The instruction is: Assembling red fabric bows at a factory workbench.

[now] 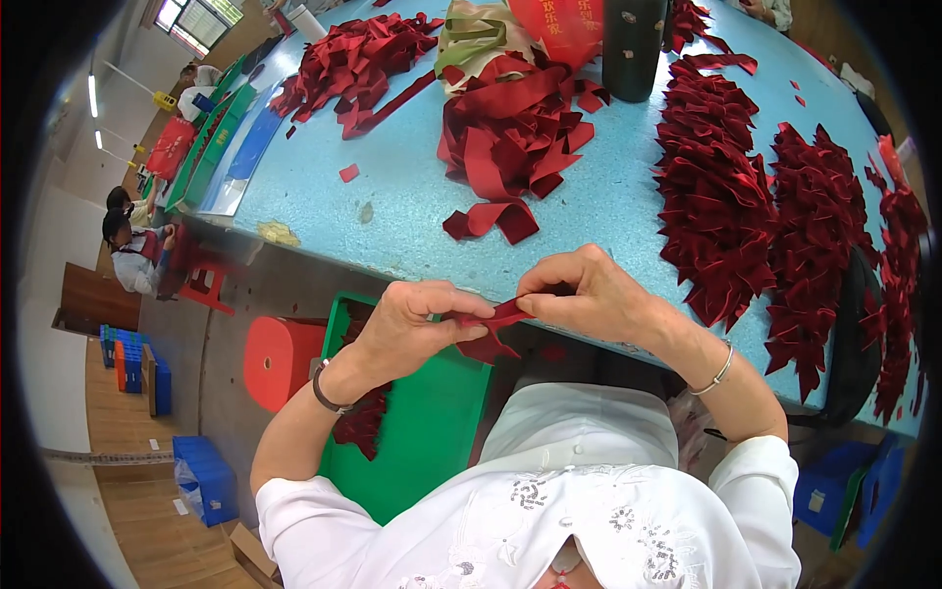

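Between my two hands, just off the near edge of the blue table (392, 226), is a dark red ribbon piece (488, 346). My left hand (417, 329) pinches it between thumb and fingers, and a forked end hangs below. My right hand (589, 294) grips the other end with thumb and forefinger. Straight ahead on the table lies a loose pile of red ribbon strips (510, 128), with one curled strip (496, 218) nearer to me. Rows of folded red ribbon bows (711, 187) cover the right side.
A green tray (432, 432) holding red pieces sits below my left forearm, beside a red stool (280, 363). On the table stand a dark cylinder (633, 49) and another ribbon pile (358, 64). A black bag (852, 334) hangs at the right edge. Other people (137, 255) sit far left.
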A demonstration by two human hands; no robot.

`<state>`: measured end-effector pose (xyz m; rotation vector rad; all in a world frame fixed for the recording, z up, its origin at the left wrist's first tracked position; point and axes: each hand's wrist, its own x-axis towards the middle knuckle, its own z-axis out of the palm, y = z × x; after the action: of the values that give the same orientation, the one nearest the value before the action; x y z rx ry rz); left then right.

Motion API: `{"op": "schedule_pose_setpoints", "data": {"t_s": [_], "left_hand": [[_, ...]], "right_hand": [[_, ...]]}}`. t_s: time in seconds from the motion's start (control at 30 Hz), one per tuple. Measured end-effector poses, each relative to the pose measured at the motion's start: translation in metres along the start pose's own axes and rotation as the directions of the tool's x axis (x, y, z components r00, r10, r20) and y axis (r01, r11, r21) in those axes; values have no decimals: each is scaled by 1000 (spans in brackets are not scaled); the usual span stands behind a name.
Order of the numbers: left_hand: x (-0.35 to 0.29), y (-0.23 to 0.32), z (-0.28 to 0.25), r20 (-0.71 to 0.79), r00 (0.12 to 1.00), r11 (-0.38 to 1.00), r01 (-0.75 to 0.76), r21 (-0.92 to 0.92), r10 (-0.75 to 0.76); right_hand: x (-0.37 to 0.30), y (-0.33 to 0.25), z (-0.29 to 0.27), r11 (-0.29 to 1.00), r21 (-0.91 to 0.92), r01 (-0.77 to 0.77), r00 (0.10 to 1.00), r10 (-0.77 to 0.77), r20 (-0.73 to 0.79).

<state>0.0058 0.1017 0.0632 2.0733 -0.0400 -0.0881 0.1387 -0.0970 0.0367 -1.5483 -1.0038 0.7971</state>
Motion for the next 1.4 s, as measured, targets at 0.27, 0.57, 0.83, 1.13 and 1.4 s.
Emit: {"op": "schedule_pose_setpoints", "data": {"t_s": [0.27,0.57,0.83,1.13,1.4], "left_hand": [[-6,5,10,-46,998,999,-35,5,35],[-9,0,12,-41,995,982,85,-167,-93],[2,-2,17,122,941,720,322,-615,-316],[11,-17,32,140,914,683,379,-625,-380],[19,-21,55,-99,940,773,204,-601,-325]], "right_hand": [[-3,-1,5,991,46,-122,992,124,-31],[-7,1,7,992,59,-112,994,113,-4],[-9,11,14,916,-244,320,928,-355,-116],[-14,10,12,790,-474,389,882,-469,-57],[-23,8,18,552,-737,390,828,-561,18]]}}
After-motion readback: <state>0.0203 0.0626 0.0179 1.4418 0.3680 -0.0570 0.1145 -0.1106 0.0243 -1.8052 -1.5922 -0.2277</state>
